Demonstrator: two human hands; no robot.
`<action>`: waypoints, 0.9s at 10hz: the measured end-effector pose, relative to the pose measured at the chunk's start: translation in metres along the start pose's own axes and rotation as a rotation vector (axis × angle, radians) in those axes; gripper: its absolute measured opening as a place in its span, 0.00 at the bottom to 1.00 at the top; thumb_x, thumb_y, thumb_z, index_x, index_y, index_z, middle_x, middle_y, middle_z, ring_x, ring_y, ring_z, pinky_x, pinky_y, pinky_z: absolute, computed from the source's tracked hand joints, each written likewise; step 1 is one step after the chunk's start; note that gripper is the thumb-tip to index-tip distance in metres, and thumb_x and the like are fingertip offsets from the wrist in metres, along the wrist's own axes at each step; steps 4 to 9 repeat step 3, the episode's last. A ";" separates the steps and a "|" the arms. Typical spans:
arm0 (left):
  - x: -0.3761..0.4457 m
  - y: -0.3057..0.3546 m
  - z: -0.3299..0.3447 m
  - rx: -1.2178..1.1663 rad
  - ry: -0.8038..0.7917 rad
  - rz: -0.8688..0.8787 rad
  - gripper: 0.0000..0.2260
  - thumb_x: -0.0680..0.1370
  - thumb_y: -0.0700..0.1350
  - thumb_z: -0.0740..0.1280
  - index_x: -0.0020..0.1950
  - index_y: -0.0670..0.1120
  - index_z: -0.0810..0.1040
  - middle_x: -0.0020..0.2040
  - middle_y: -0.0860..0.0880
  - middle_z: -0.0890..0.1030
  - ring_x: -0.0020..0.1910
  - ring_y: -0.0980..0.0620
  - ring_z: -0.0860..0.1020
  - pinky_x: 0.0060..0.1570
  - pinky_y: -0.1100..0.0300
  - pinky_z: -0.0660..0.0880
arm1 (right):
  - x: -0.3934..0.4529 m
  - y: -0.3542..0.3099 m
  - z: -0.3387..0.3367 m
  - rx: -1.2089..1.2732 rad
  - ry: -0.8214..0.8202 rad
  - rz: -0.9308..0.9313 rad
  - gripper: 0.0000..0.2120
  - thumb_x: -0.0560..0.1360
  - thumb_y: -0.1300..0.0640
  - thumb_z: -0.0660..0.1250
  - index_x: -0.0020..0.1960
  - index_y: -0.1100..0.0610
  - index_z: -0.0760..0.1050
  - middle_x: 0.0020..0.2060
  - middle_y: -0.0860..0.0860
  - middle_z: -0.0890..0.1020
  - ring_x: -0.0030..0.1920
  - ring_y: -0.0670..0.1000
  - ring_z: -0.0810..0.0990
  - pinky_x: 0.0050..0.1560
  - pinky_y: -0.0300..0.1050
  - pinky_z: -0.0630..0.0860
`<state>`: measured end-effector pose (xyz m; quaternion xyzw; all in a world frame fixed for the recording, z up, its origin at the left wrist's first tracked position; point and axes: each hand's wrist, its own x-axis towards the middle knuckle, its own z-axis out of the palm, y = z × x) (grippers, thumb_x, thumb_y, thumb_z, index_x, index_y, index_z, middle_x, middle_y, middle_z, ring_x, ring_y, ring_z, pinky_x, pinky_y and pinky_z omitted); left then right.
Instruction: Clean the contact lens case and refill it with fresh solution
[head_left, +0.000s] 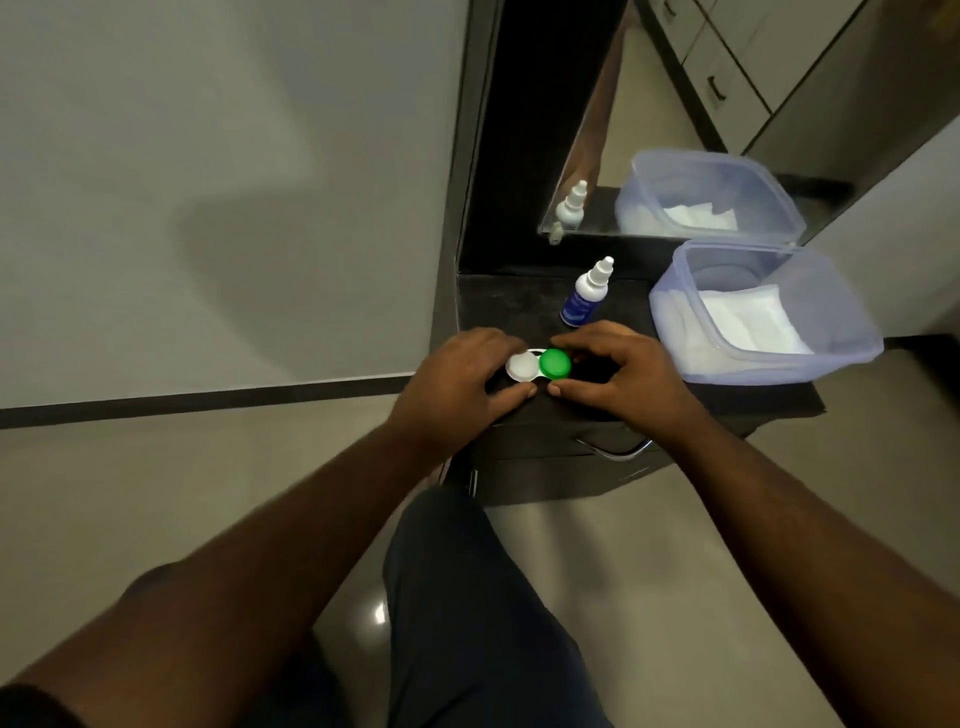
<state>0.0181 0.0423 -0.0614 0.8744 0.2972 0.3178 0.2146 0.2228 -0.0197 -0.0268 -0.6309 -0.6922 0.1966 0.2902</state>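
A contact lens case (537, 365) lies on the dark counter (498, 306), with a white cap on its left well and a green cap (555, 362) on its right. My left hand (457, 384) curls round the white-capped end, forefinger above and thumb below. My right hand (618, 374) curls round the green-capped end the same way. A small white solution bottle (586, 295) with a blue label stands upright, capped, just behind my right hand.
A translucent blue plastic tub (852, 343) with folded white tissue inside sits at the counter's right. A mirror (675, 104) behind reflects bottle and tub. A metal drawer handle (613, 451) sticks out under the counter's front edge. My knee is below.
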 end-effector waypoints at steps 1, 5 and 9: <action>-0.003 0.001 0.006 -0.024 0.050 -0.030 0.15 0.73 0.48 0.68 0.53 0.39 0.80 0.50 0.42 0.82 0.48 0.49 0.76 0.50 0.63 0.67 | 0.000 -0.002 -0.002 -0.020 -0.018 0.034 0.27 0.64 0.53 0.79 0.60 0.57 0.78 0.53 0.51 0.81 0.54 0.44 0.78 0.59 0.35 0.72; 0.003 0.020 -0.029 -0.140 -0.224 -0.197 0.30 0.73 0.45 0.72 0.72 0.42 0.67 0.64 0.39 0.75 0.63 0.46 0.71 0.63 0.60 0.65 | -0.004 -0.039 -0.022 -0.096 -0.187 0.245 0.33 0.64 0.56 0.79 0.67 0.59 0.72 0.62 0.55 0.78 0.62 0.49 0.75 0.64 0.37 0.67; 0.003 0.020 -0.029 -0.140 -0.224 -0.197 0.30 0.73 0.45 0.72 0.72 0.42 0.67 0.64 0.39 0.75 0.63 0.46 0.71 0.63 0.60 0.65 | -0.004 -0.039 -0.022 -0.096 -0.187 0.245 0.33 0.64 0.56 0.79 0.67 0.59 0.72 0.62 0.55 0.78 0.62 0.49 0.75 0.64 0.37 0.67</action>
